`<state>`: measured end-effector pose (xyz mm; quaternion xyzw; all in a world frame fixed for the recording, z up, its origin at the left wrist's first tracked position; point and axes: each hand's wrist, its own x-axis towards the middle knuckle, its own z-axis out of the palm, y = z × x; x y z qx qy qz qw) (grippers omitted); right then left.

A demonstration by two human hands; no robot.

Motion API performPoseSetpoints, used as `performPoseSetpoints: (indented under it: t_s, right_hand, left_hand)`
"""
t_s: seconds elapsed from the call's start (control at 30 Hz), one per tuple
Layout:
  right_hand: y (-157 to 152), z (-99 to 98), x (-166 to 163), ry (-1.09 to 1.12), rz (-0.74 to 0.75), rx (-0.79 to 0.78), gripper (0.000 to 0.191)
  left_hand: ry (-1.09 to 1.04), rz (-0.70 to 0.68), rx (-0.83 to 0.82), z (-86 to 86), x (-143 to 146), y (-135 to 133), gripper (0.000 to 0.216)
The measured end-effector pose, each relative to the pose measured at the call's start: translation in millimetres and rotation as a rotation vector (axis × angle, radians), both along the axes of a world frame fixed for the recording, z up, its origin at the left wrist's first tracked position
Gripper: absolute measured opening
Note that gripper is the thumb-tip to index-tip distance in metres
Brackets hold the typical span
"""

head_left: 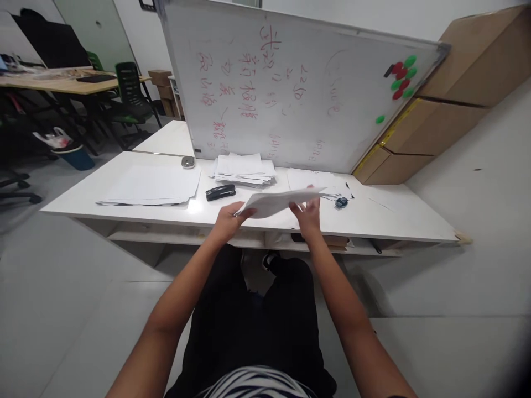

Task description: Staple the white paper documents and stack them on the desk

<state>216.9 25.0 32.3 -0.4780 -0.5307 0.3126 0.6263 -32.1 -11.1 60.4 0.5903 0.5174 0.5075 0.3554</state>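
Between my two hands, a few sheets of paper (pixel 271 205) are held up over the front edge of the white desk, slightly bowed. My left hand (pixel 230 220) pinches their left end, thumb on top. At the right end, my right hand (pixel 306 213) grips the sheets with the thumb on the near side; some of its fingers are behind the paper. A black stapler (pixel 220 192) lies on the desk just beyond my left hand. Behind it sits an uneven pile of papers (pixel 243 168). Small dark-blue item (pixel 341 203), its kind unclear, rests right of my right hand.
A broad paper stack (pixel 153 185) covers the desk's left part, with a grey-and-white mouse-like object (pixel 188 162) behind it. A whiteboard (pixel 269 83) with red writing stands along the back. Cardboard boxes (pixel 448 121) are piled at the right. Below the desktop runs an open shelf (pixel 145 233).
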Motion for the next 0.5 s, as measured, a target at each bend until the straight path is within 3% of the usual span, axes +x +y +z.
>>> performPoseSetpoints:
  t_s: [0.1, 0.23, 0.37, 0.5]
  right_hand:
    - [42.3, 4.5, -8.2, 0.023, 0.147, 0.022, 0.059]
    - [66.6, -16.4, -20.9, -0.025, 0.2, -0.079, 0.052]
    - [75.2, -25.3, -19.6, -0.084, 0.234, -0.083, 0.056]
    - [78.0, -27.6, -11.9, -0.041, 0.23, -0.074, 0.049]
  left_hand:
    - [-0.024, 0.02, 0.055, -7.5, -1.3, 39.3, 0.037]
    - [0.032, 0.142, -0.008, -47.1, -5.4, 73.1, 0.033]
    - [0.022, 0.183, -0.058, -71.2, -7.9, 77.1, 0.033]
    - [-0.062, 0.162, -0.083, -69.5, -9.0, 76.5, 0.04]
